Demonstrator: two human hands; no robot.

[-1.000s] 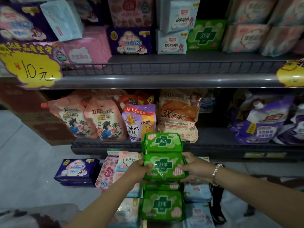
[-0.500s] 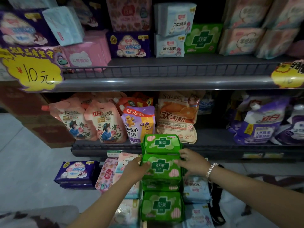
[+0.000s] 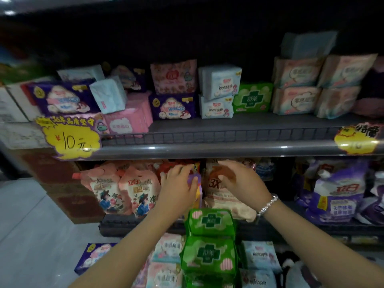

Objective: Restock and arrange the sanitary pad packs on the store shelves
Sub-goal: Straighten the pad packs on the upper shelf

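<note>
Restocking looks paused between picks, both hands, left hand and right hand, raised with fingers loose and grasping nothing before the detergent pouches, while the green pad packs sit stacked below, so next comes reaching down for one.

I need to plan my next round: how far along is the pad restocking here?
Done: one green pack stands on the upper shelf. In hand: nothing; left hand and right hand hover empty before the detergent pouches. Left: the green stack and other packs below.
</note>
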